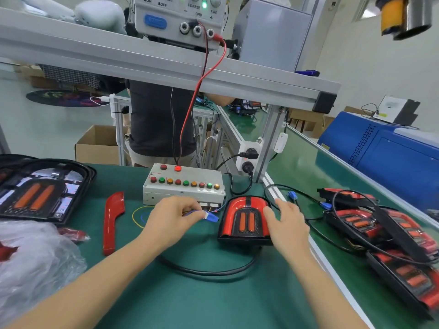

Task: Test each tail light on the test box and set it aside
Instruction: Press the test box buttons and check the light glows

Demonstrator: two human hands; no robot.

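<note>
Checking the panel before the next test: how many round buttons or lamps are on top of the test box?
11 on the test box: two in the back row, the right one lit red, and nine along the front row. None looks hidden.

Both bare forearms reach forward over the desk — the left hand curls, thumb and fingertips pinching the blue connector, while the right hand lies spread, fingers relaxed, against the tail light.
</note>
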